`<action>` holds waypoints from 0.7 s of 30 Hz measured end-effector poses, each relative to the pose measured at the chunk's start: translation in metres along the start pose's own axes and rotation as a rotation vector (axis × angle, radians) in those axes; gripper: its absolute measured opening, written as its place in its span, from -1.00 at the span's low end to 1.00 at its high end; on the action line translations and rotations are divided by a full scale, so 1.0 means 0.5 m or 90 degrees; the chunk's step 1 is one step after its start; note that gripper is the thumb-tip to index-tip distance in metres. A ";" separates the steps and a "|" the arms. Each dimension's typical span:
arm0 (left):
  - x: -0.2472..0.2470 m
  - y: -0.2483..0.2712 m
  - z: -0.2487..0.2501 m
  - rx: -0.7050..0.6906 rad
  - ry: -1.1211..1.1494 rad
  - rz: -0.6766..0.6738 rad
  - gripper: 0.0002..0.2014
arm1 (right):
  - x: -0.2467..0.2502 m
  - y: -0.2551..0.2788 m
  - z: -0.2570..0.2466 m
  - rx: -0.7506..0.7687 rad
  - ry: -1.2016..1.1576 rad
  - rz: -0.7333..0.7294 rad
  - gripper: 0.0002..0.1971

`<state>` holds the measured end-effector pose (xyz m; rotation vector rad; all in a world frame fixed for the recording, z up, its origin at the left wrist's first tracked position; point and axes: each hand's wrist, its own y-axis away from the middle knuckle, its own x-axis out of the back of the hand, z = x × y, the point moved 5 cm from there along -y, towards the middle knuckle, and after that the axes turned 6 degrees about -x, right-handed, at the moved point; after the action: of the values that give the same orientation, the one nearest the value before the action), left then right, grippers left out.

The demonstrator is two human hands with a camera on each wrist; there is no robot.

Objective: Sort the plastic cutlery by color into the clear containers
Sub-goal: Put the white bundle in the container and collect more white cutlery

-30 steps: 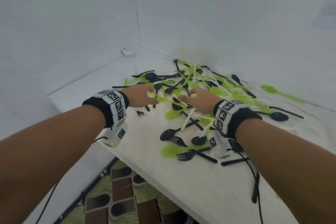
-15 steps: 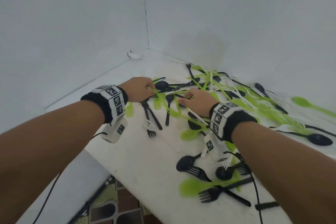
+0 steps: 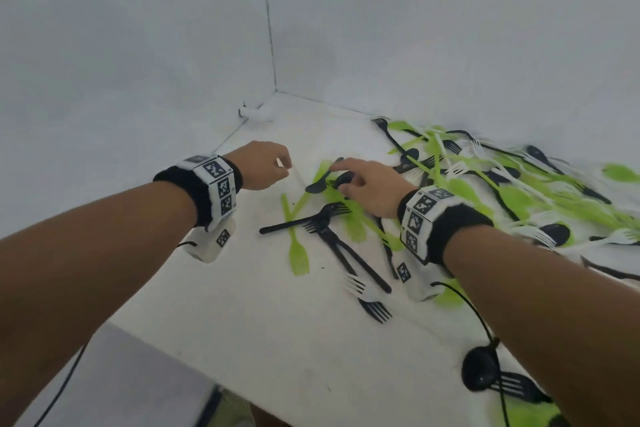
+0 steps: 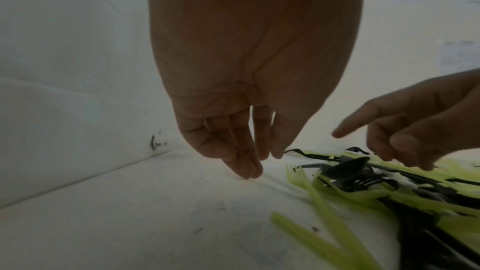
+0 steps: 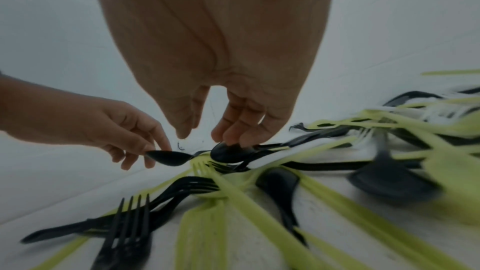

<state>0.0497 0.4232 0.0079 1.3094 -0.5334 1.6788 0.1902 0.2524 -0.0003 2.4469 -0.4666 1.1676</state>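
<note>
Both forearms reach forward over the white table (image 3: 242,305), palms down. The left hand (image 3: 262,166) is raised just off the surface at the pile's left edge. Its fingers point down and are bunched together, with the fingertips (image 4: 246,169) at the tabletop. A small white sliver shows at them in the head view. Whether they pinch anything cannot be told.

The right hand (image 3: 369,189) is spread, with its thumb (image 5: 182,118) apart. Its fingertips rest on the bowl of a black spoon (image 5: 228,154) without closing round it. A second spoon (image 5: 168,157) lies between the hands.

The cutlery (image 3: 485,191), green, black and white, lies tangled on the table, spreading right to the wall. The far pieces are motion-blurred, and the right forearm hides several.
</note>
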 end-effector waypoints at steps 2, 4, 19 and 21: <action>-0.003 -0.016 -0.008 -0.032 -0.002 -0.013 -0.70 | -0.024 -0.022 -0.026 0.014 0.051 -0.025 -0.55; -0.014 -0.027 -0.004 -0.086 -0.020 -0.042 -0.60 | -0.043 -0.039 -0.041 -0.025 0.156 -0.051 -0.55; -0.044 -0.088 0.006 -0.061 0.082 0.007 -0.81 | -0.002 -0.070 0.045 -0.131 0.236 0.012 -0.87; -0.042 -0.095 0.005 -0.037 0.130 0.055 -0.81 | -0.007 -0.074 0.047 -0.136 0.236 0.007 -0.89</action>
<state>0.0917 0.4362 -0.0198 1.0716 -0.5182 1.8306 0.2205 0.2740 -0.0241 1.9929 -0.4634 1.4552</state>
